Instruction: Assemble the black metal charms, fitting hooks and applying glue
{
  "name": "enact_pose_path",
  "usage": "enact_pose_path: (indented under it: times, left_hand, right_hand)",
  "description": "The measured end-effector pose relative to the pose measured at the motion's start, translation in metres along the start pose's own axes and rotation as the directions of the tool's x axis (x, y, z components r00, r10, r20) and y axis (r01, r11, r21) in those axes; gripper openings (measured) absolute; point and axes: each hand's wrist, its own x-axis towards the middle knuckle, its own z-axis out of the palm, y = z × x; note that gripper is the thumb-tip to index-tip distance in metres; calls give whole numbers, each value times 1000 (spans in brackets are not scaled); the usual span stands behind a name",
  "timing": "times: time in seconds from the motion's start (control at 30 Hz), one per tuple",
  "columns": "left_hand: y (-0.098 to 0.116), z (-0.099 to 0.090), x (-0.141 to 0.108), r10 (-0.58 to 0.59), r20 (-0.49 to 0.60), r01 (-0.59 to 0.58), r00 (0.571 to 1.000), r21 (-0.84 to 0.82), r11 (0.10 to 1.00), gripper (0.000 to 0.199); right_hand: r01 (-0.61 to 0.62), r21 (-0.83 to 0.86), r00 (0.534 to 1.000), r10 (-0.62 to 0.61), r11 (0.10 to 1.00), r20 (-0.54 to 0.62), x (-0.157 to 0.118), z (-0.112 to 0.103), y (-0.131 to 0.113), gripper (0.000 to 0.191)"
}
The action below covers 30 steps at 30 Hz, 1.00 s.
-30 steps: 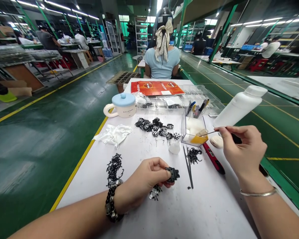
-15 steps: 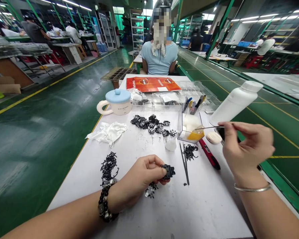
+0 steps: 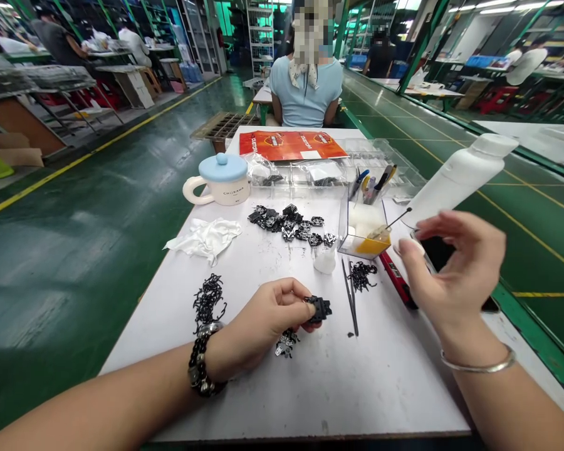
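My left hand (image 3: pixel 277 313) pinches a small black plastic part (image 3: pixel 319 309) between thumb and fingers, above the white table. Below that hand lies a small pile of metal and black pieces (image 3: pixel 286 343). My right hand (image 3: pixel 455 269) is held in the air at the right with thumb and fingers apart and nothing between them. Near its fingertips a thin dark stick (image 3: pixel 398 219) leans out of a clear plastic box (image 3: pixel 364 247), which also holds pens and something white and yellow. A pair of dark tweezers (image 3: pixel 350 297) lies beside a heap of small black pieces (image 3: pixel 363 275).
A blue-lidded mug (image 3: pixel 222 181), a crumpled white cloth (image 3: pixel 207 238) and a pile of black-and-silver parts (image 3: pixel 286 224) are farther back. A white bottle (image 3: pixel 465 175) leans at the right near a red cutter (image 3: pixel 397 279). A person (image 3: pixel 305 88) sits ahead.
My right hand has let go of the thin stick, which now rests in the clear box, and its fingers have opened. My left hand keeps its hold on the black part.
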Motion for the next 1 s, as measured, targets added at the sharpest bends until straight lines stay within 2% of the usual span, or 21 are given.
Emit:
enact_pose_path:
  times: [0.07,0.1,0.17,0.23,0.3,0.53,1.0]
  left_hand:
    - [-1,0,0,8,8,-8,1000,-10,1000,20]
    - [-1,-1,1,14,11,-14,1000,-14,1000,20]
    - [-2,-1,1,32,20,-32,999,-14,999,20]
    - [-3,-1,1,54,38,-54,998,-14,998,18]
    - [-3,-1,1,63,57,-63,996,-9,998,16]
    - [-3,-2,-2,56,72,-58,996,20,998,14]
    - [-4,-4,1,68,148,-68,987,-1,998,14]
  right_hand:
    - [77,176,981,-106,981,165,-9,3,-16,43]
    - [109,242,943,-177,964,283,-13,4,-25,39]
    - [126,336,836,-283,933,471,-18,6,-40,35]
    - [117,378,766,-326,918,554,-21,8,-49,34]
    - [103,389,740,-332,915,586,-23,10,-52,32]
    - [76,438,741,-345,896,576,-24,11,-47,29]
    - [82,434,750,-342,897,566,-24,9,-48,24]
